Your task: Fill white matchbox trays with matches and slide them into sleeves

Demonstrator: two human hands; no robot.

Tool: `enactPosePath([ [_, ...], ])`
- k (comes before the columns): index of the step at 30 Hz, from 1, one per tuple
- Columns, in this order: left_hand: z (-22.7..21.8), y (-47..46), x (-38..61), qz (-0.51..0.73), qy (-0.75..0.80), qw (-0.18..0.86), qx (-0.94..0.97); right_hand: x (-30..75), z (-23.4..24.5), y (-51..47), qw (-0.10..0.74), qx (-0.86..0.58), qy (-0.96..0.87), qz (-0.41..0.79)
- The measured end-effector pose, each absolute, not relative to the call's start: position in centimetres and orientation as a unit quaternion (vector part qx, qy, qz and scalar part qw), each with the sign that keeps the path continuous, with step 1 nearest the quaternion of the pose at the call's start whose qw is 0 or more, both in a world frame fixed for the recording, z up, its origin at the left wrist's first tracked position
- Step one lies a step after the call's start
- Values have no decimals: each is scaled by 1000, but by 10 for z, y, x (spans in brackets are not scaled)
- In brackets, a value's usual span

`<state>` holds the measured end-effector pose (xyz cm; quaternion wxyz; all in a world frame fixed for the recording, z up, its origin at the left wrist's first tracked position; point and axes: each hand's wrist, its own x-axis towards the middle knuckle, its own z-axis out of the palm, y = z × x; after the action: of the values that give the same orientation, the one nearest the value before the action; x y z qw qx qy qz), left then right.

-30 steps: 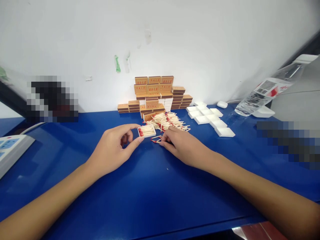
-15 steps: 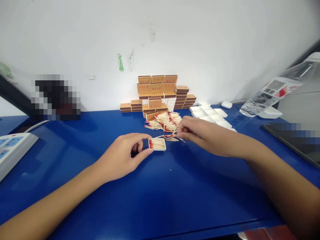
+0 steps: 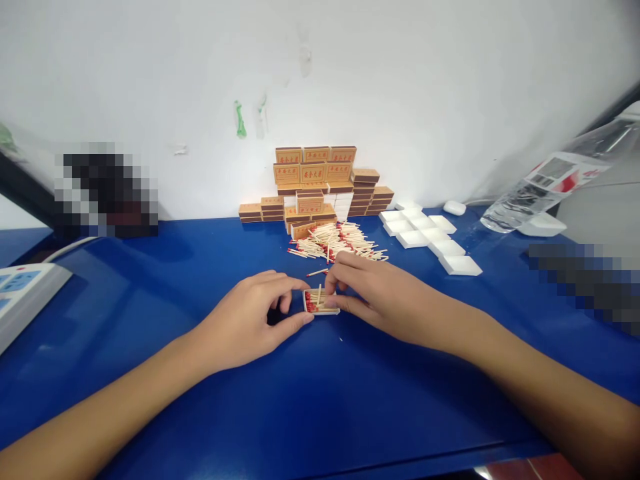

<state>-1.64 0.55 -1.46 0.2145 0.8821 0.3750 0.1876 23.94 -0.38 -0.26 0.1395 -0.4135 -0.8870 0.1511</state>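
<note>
A small white matchbox tray [image 3: 326,313] with red-headed matches [image 3: 314,300] in it rests on the blue table. My left hand [image 3: 250,320] grips its left end between thumb and index finger. At the tray's right end, my right hand [image 3: 373,290] is closed in a pinch on matches, its fingertips over the tray; how many it holds is hidden. One match in the tray is tilted up. Just behind the tray lies a loose match [image 3: 317,273], and beyond it a large heap of matches [image 3: 335,241].
Stacked matchboxes [image 3: 313,175] stand against the wall. White trays [image 3: 415,239] lie right of the heap, with a white rounded case [image 3: 455,208] behind. A clear plastic bottle [image 3: 545,177] leans at the right. A grey-white device [image 3: 35,300] sits at the left edge.
My right hand has moved from the loose matches by the heap left and nearer to the tray. The tray and left hand have shifted slightly right and nearer.
</note>
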Motion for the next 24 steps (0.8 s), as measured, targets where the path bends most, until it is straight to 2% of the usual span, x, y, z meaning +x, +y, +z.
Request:
enactPosePath([
  [5, -15, 3, -17, 184, 367, 204, 889, 242, 1, 0, 167, -398, -890, 149],
  [24, -15, 3, -18, 175, 348, 167, 906, 240, -3, -2, 154, -378, -901, 147],
])
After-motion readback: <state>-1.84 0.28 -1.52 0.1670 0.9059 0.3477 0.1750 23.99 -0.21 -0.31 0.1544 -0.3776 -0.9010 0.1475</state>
